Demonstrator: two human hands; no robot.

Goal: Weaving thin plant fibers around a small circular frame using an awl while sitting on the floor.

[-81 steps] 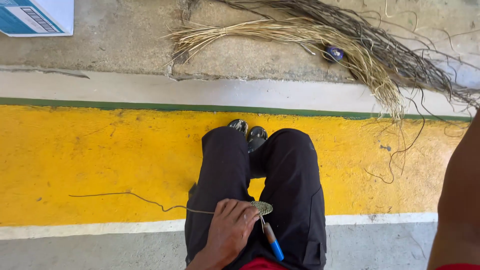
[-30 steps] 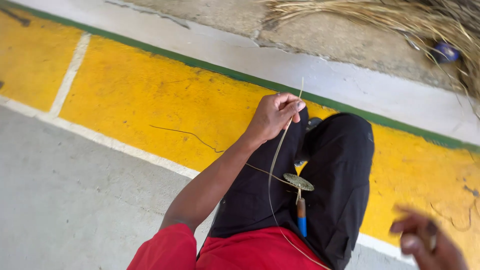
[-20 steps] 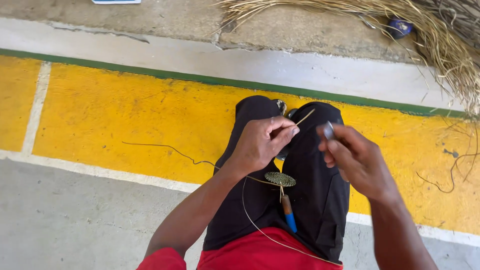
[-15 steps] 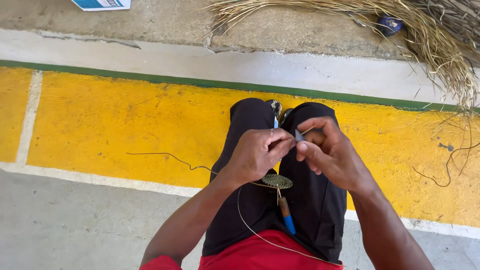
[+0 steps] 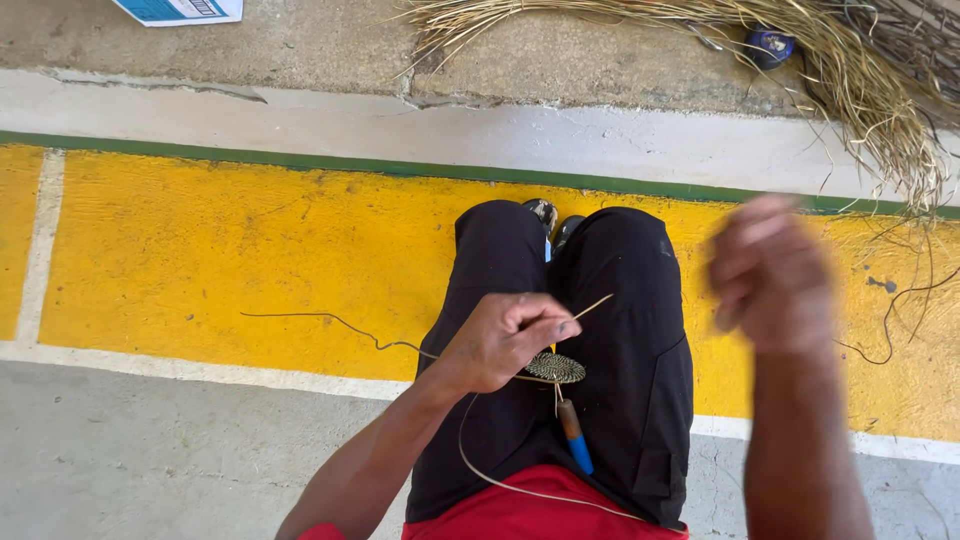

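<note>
Hands have parted: my right hand (image 5: pixel 770 272) has swung away, blurred, grip unclear, while my left hand (image 5: pixel 505 340) stays pinched on the straw strand (image 5: pixel 590 306) above the small woven disc (image 5: pixel 555 367) on my lap.

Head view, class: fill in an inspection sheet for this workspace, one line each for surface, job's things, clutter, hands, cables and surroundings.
Surface: yellow painted floor band, white and green edge lines.
Job's things: small woven disc on the lap; thin fibre strand; blue-handled tool.
Clutter: loose strand on the floor.
Hands: left hand pinches the strand; right hand raised, blurred.
Cables: nothing seen.
Surroundings: dry fibre bundle, blue-and-white box, dark round object.
</note>
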